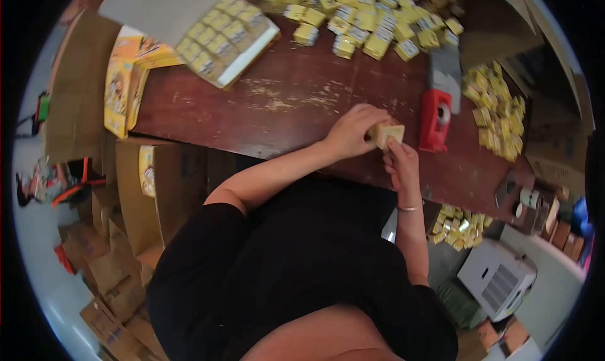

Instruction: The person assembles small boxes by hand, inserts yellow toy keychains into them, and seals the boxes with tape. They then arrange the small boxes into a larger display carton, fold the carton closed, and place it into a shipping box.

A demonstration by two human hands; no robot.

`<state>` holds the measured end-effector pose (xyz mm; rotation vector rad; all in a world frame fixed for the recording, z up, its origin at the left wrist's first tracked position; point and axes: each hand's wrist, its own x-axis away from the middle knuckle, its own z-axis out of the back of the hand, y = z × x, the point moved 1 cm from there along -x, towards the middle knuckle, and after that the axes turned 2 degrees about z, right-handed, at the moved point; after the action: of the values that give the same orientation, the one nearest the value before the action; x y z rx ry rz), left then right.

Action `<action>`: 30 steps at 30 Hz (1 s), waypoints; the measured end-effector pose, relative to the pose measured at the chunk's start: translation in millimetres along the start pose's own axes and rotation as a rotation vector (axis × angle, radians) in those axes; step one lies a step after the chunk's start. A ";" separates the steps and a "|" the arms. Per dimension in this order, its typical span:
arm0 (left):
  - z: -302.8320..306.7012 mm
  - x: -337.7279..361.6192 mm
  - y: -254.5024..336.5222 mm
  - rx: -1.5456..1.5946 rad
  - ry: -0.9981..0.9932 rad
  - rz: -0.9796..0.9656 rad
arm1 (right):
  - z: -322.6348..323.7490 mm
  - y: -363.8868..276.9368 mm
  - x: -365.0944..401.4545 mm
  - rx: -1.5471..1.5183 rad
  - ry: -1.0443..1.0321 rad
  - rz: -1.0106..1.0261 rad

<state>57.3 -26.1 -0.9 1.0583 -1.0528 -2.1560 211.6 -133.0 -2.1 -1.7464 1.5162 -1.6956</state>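
Observation:
Near the front edge of the table, a small pale yellow box is held up between my two hands. My left hand is closed around its left end, fingers curled over the far side. On the right, my right hand pinches its near face, the thumb pressed on it. Part of the box is hidden behind the fingers. Just right of my hands stands a red tape dispenser.
Many yellow boxes are heaped at the back of the table. An open carton packed with similar boxes sits at back left, beside orange printed display boxes. More yellow packs lie at right. A grey-white machine stands lower right.

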 end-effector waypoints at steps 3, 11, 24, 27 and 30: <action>25.6 19.4 9.0 0.064 0.012 0.240 | -33.5 -0.1 -3.5 0.227 0.037 0.116; 82.0 51.1 21.8 0.763 0.052 0.643 | -100.4 -17.3 -28.0 0.384 -0.420 0.341; 229.4 -29.1 -36.9 -0.144 0.533 0.296 | -144.4 -48.7 -5.4 0.895 -0.529 0.655; 230.8 -46.5 -81.8 -0.626 0.556 0.047 | -127.0 -32.3 -2.6 0.946 -0.563 0.645; 215.1 -49.3 -102.5 -0.696 0.535 0.076 | -114.7 -31.3 8.2 0.942 -0.523 0.602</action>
<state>-101.9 156.6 20.9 1.1108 -0.0753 -1.7924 127.0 -75.0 58.7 -0.9633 0.6875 -1.1773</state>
